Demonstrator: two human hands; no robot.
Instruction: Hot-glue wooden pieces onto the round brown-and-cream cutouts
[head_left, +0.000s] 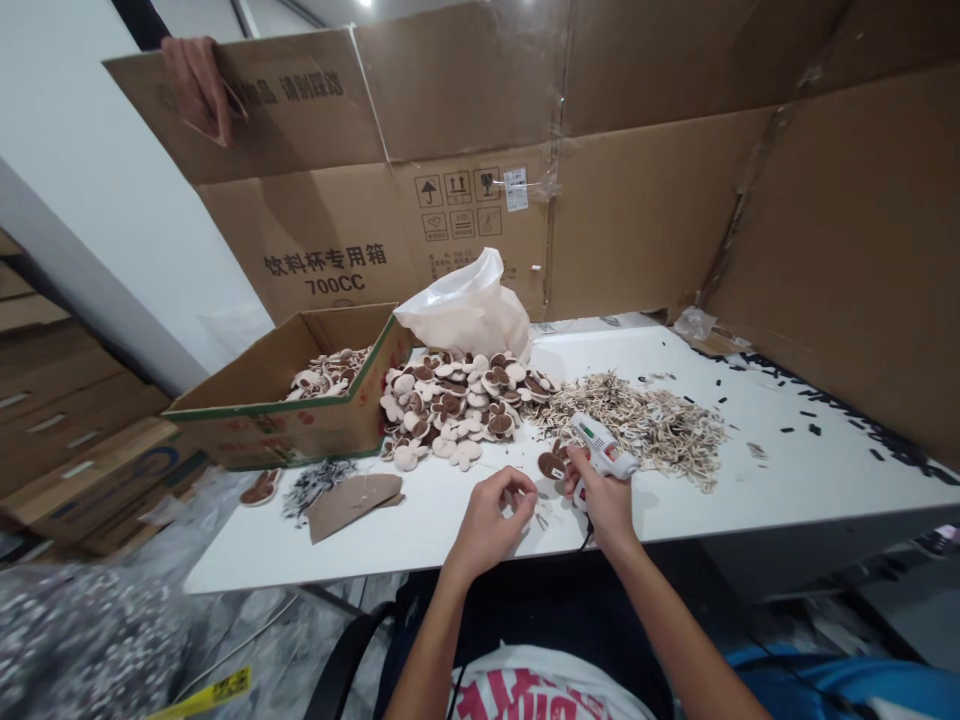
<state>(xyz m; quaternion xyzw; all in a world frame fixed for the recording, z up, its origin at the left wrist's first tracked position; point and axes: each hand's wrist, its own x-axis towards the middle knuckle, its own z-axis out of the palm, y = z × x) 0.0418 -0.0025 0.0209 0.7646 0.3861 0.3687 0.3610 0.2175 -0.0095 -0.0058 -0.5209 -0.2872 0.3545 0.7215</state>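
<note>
My right hand is wrapped round a white hot glue gun, its cord running down over the table edge. Right beside those fingers is a brown rabbit-shaped felt piece with a small white patch on it; I cannot tell whether they touch it. To the left, my left hand is closed in a pinch, thumb against the fingers; whatever may be between them is too small to make out. A few thin slivers lie by it. Behind the hands are a pile of cream-and-brown rabbit-shaped pieces and a heap of thin beige strips.
An open cardboard box holding more pieces stands at the left. Brown cardboard and black bits lie before it. A white plastic bag stands behind the pile. Tall cardboard walls enclose the back; another person's hand rests on top.
</note>
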